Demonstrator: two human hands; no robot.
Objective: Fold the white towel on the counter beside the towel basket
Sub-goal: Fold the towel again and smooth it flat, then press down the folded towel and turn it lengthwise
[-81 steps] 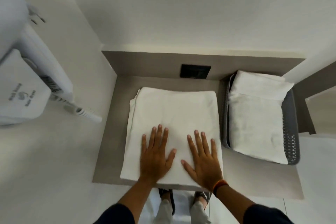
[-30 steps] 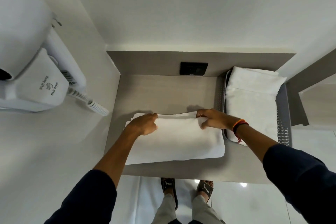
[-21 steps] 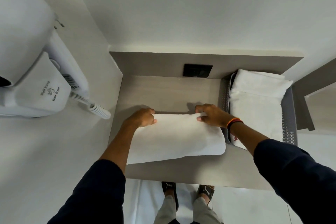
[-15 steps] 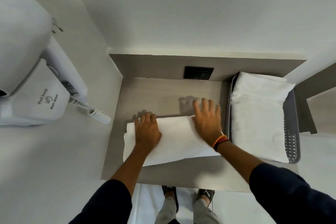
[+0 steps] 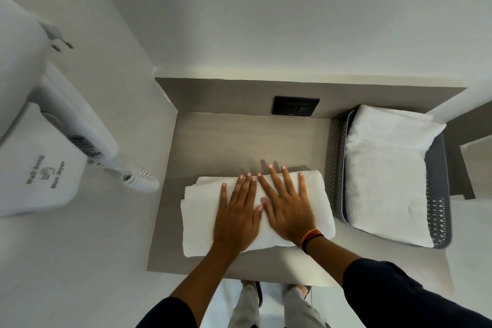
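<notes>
White walls (image 5: 266,21) all round, recessed grey-beige counter (image 5: 239,146) with low backsplash. Black switch plate (image 5: 296,106) on far backsplash. Wall-mounted white hair dryer (image 5: 40,146) left, coiled cord (image 5: 139,181). Soft, even light.

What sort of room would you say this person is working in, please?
Probably a hotel or guest bathroom, or a vanity nook beside one. A wall-mounted hair dryer hangs at left, a grey towel basket holds folded white towels, and a small counter carries the white towel.
</notes>
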